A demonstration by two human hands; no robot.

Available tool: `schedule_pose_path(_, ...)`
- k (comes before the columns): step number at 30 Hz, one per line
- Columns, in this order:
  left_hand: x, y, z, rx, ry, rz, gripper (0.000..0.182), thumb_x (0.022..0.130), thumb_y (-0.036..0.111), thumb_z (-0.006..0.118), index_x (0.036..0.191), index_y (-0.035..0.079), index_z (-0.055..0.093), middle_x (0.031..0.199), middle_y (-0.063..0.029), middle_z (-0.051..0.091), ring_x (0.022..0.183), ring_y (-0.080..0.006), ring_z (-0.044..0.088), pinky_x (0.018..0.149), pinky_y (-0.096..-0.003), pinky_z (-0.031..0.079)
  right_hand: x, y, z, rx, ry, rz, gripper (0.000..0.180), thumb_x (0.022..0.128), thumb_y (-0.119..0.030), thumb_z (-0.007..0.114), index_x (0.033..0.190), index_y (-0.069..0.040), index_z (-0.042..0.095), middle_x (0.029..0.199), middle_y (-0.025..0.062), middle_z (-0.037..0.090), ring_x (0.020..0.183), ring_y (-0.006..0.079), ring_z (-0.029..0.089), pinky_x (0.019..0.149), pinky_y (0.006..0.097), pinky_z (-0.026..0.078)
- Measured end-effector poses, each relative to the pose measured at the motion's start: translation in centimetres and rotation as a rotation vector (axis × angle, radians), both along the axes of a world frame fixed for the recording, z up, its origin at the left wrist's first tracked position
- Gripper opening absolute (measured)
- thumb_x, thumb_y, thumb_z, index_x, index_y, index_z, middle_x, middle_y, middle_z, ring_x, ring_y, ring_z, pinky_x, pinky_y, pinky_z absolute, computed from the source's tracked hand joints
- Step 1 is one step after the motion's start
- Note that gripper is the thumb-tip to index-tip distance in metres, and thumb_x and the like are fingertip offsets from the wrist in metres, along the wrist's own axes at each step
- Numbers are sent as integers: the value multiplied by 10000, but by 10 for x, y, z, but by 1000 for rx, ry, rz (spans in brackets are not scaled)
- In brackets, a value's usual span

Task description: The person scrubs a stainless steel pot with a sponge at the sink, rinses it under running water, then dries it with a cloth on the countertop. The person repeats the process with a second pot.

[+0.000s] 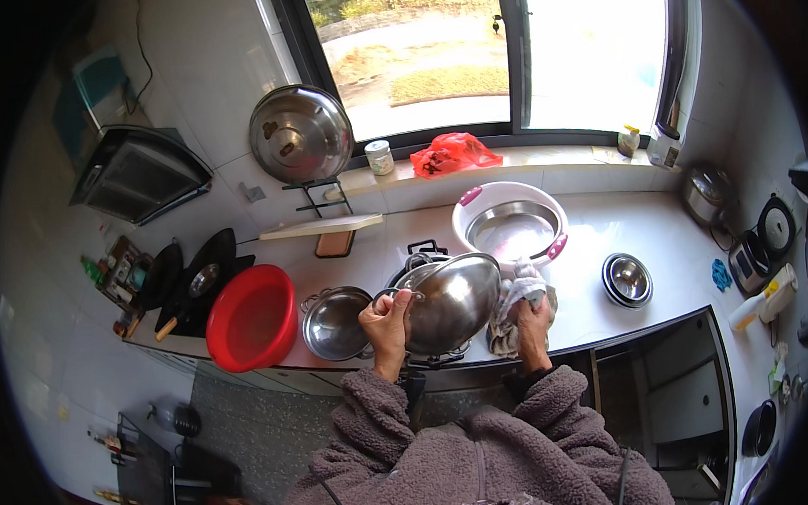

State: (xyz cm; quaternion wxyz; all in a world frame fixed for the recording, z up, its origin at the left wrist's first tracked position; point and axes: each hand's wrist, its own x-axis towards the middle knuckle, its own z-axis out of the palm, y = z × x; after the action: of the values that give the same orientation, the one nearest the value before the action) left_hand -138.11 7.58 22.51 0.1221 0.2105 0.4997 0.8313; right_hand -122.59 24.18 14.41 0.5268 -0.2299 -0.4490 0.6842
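My left hand [388, 326] grips the loop handle of a steel pan [456, 304], which is tilted up over other metal pots on the counter. A pale cloth [522, 290] is in my right hand [535, 325], beside the pan's right edge. Under and beside that hand lies a brown patterned cloth [504, 339]. Left of my left hand sits a two-handled steel pan [338, 323]. Behind my right hand stands a white and pink plastic basin [465, 218] with a steel bowl [513, 227] inside.
A red plastic basin [251, 318] stands at the counter's left, near two dark woks [211, 259]. Nested steel bowls [627, 281] sit to the right. A cutting board [320, 227] and a large lid [301, 132] are at the back. Below right, a cabinet [683, 403] stands open.
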Motion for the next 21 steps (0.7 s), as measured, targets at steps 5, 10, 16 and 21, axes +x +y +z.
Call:
schedule_pose_path(5, 12, 3, 6, -184, 180, -22, 479, 798, 240, 837, 551, 91, 455, 544, 88, 450, 483, -6, 382, 442, -177, 256, 7, -2, 53, 693, -551, -114, 616, 727, -153, 682, 1307, -19, 523, 1307, 202, 540, 1194, 332, 516, 1045, 401, 387)
schedule_pose_path(10, 18, 3, 18, -294, 337, 5, 468, 769, 250, 861, 564, 40, 497, 543, 90, 448, 516, -8, 361, 455, -188, 262, 12, 3, 78, 532, -390, 246, 673, 698, -163, 670, 1336, -42, 490, 1361, 210, 471, 1303, 331, 412, 1100, 384, 310)
schedule_pose_path(16, 23, 0, 36, -383, 543, 28, 488, 748, 268, 874, 563, 21, 496, 520, 79, 433, 513, -24, 342, 444, -214, 291, 20, -2, 87, 347, -366, 420, 556, 721, -109, 634, 1241, 5, 472, 1090, 108, 525, 1020, 197, 522, 918, 301, 431)
schedule_pose_path(21, 24, 2, 44, -506, 674, 84, 527, 712, 334, 887, 556, 11, 500, 472, 29, 428, 479, -46, 337, 420, -252, 312, 21, -4, 86, 389, -376, 414, 506, 734, -110, 632, 1200, 24, 488, 977, 76, 556, 899, 162, 544, 828, 289, 465)
